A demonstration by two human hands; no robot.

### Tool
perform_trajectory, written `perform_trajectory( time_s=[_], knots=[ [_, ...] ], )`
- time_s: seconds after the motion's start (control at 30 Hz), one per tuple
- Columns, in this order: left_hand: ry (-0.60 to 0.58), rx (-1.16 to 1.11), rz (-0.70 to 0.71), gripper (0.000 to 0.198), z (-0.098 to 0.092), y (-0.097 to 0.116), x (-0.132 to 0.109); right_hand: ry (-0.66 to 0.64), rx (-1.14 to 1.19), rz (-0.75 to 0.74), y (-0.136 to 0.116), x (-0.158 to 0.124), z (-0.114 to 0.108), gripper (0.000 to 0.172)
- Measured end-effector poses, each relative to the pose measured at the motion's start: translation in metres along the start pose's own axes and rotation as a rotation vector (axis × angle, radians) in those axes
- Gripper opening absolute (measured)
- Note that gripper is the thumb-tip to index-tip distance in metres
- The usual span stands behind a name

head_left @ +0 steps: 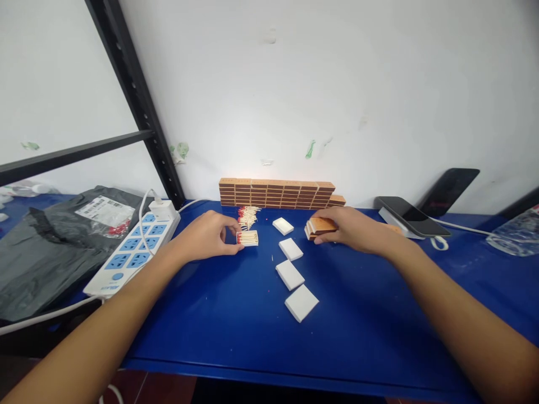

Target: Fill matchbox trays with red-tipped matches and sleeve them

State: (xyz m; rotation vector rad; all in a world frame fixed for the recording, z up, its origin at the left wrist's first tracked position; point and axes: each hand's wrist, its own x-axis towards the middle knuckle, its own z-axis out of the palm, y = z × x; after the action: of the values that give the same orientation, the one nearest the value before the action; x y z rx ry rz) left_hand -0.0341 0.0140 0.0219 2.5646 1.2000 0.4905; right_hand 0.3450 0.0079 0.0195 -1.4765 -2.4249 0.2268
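My left hand (217,235) pinches the left end of a small white matchbox tray (248,240) filled with red-tipped matches. Just behind it lies a loose pile of matches (250,216). To the right, my right hand (347,227) is closed around some orange-topped matchboxes (322,225), stacked, their white ends showing on the left; the rest is hidden by my fingers. Between my hands, several white matchbox trays run toward the front in a slanting line, from the farthest tray (283,226) to the nearest tray (302,303).
A low wall of stacked matchboxes (278,193) stands against the white wall. At left are a white power strip (135,247) with cables and a dark plastic bag (63,247). Two phones, one a flat phone (410,216), sit at the right on the blue table (236,325).
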Motion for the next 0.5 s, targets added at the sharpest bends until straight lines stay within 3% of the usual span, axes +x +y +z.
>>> perform_trajectory(
  time_s=[0.13,0.5],
  knots=[
    [0.002,0.011,-0.006,0.027,-0.001,0.001,0.000,-0.020,-0.029,0.017,0.004,0.015,0.020,0.023],
    [-0.019,0.048,0.001,0.026,-0.004,0.006,0.000,-0.051,-0.005,0.051,0.016,0.013,0.015,0.034]
  ],
)
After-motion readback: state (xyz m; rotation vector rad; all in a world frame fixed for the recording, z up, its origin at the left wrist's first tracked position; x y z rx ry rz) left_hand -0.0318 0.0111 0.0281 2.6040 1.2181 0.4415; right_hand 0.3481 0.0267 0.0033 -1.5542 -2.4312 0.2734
